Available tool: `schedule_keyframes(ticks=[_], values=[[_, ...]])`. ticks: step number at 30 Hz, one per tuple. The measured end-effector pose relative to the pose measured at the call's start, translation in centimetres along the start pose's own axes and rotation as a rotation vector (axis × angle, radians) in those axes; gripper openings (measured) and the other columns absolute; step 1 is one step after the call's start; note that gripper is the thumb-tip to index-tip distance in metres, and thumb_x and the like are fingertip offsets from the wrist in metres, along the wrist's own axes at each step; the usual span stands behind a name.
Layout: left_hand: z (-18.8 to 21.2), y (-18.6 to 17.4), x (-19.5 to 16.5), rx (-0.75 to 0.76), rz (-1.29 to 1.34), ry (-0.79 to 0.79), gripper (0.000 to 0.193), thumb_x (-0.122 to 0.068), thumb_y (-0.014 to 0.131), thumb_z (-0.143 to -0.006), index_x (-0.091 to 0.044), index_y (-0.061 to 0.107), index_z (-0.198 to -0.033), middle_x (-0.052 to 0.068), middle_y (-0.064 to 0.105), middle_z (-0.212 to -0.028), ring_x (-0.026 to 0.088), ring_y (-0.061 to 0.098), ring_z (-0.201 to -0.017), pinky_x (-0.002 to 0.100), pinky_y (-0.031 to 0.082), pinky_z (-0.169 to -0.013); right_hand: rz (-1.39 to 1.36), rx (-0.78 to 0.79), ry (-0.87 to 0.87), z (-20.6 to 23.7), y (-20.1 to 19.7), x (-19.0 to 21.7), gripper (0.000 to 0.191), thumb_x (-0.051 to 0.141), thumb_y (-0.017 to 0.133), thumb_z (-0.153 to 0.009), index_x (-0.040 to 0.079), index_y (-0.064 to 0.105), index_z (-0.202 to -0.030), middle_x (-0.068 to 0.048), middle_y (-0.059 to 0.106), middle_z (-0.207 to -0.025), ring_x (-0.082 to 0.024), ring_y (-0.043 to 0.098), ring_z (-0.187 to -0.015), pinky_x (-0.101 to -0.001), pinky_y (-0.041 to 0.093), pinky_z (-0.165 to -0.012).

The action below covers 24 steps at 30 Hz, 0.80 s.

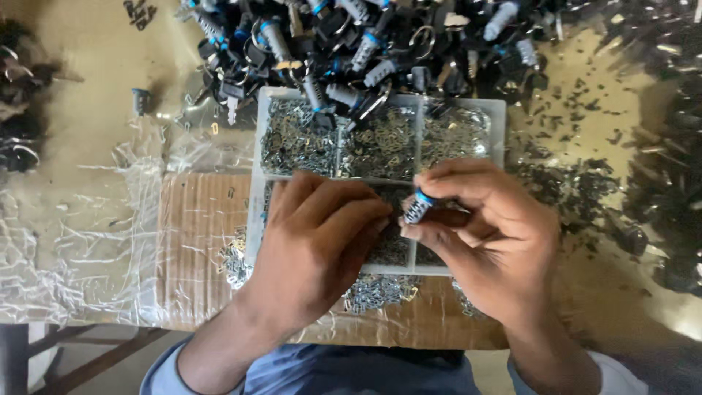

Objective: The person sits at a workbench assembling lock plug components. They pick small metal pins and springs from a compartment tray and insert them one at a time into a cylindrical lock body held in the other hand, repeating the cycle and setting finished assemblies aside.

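Both hands are held low at centre frame, over a compartment tray on the bench.
A small grey lock cylinder (417, 208) with a blue ring is pinched by the right hand (486, 241), just right of centre. The left hand (314, 245) is curled beside it, fingertips touching near the cylinder, above the white tray (499, 117) of small metal clips. Black keyed locks (344, 44) are heaped along the upper edge.

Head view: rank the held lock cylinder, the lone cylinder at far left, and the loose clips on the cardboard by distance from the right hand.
From the right hand:
1. Held lock cylinder, in its fingertips.
2. Loose clips, left of the tray, on the cardboard.
3. Lone cylinder, far upper left.
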<state>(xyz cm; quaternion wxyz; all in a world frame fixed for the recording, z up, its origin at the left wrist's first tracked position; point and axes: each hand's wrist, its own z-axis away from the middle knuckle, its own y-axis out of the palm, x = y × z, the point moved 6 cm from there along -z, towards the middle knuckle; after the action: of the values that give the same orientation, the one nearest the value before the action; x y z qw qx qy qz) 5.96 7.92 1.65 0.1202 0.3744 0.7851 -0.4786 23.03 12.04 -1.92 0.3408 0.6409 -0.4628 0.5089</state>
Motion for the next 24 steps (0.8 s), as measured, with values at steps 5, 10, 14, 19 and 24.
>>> schedule_keyframes(ticks=[5,10,14,19,24], values=[[-0.1,-0.8,-0.9,0.14,-0.136,0.101,0.017,-0.011,0.08,-0.09,-0.004,0.073,-0.104,0.008,0.073,-0.104,0.024,0.066,-0.094,0.04,0.051,-0.084,-0.22,-0.076,-0.058,3.4,-1.3,2.2,0.035,-0.01,0.076,-0.096,-0.003,0.065,-0.129,-0.02,0.068,-0.121,-0.021,0.076,-0.103,-0.0317,0.073,-0.084],[-1.7,2.4,-4.7,0.518,-0.234,0.438,0.032,-0.01,0.072,-0.071,-0.004,0.075,-0.102,0.011,0.073,-0.097,0.026,0.069,-0.094,0.039,0.055,-0.085,-0.368,-0.169,-0.019,17.5,-3.8,-0.3,0.042,-0.019,0.081,-0.082,-0.006,0.068,-0.12,-0.023,0.062,-0.124,-0.031,0.074,-0.104,-0.0391,0.072,-0.083],[-5.8,16.0,-7.2,1.341,-0.011,0.145,0.026,-0.009,0.047,-0.108,-0.002,0.07,-0.098,0.015,0.072,-0.086,0.02,0.079,-0.082,0.032,0.06,-0.067,-0.815,-0.173,0.34,26.5,-1.1,-7.3,0.026,-0.004,0.072,-0.089,-0.01,0.065,-0.113,-0.03,0.056,-0.117,-0.044,0.07,-0.106,-0.058,0.069,-0.086],[-15.7,30.2,-9.9,0.33,-0.127,0.496,0.017,-0.018,0.072,-0.078,-0.014,0.077,-0.094,0.014,0.074,-0.096,0.035,0.074,-0.088,0.043,0.061,-0.065,-0.477,-0.178,0.139,30.1,0.1,-8.8,0.016,-0.002,0.068,-0.099,-0.013,0.074,-0.109,-0.034,0.065,-0.115,-0.043,0.068,-0.112,-0.0482,0.063,-0.092],[-14.8,34.7,-10.4,0.561,-0.253,0.515,0.015,-0.017,0.065,-0.095,-0.013,0.076,-0.104,0.011,0.073,-0.102,0.031,0.073,-0.096,0.043,0.061,-0.077,-0.342,-0.227,0.102,29.0,-1.2,-6.7,0.036,-0.019,0.083,-0.076,-0.011,0.068,-0.109,-0.03,0.063,-0.117,-0.038,0.069,-0.108,-0.0448,0.064,-0.089]])
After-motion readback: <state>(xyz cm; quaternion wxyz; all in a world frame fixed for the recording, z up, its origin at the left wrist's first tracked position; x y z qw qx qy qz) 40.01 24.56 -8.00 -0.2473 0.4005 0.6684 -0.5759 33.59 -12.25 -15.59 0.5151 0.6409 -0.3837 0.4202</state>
